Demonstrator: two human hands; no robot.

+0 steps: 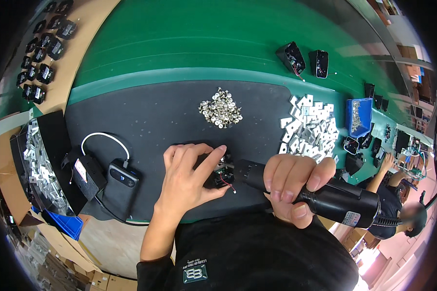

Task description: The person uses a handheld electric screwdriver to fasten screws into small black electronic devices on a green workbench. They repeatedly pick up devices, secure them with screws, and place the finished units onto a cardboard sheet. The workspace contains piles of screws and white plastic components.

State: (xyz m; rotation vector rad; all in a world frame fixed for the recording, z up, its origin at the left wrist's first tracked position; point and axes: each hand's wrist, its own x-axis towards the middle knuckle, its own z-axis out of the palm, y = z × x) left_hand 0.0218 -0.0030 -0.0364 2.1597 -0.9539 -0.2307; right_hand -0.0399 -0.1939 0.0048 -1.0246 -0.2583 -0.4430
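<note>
A black cylindrical power tool lies nearest my camera; my right hand is clamped around its barrel, apparently to aim the nose leftward. My left hand grips a small black housing with exposed circuitry over the dark grey mat, thumb and fingers opposed, presumably to brace it. I cannot tell whether the nose touches it. 2 heaps, silver metal screws and pale rectangular plates, sit beyond the hands, likely for short reach.

Black power screwdriver, dark grey mat, green worktop
</note>
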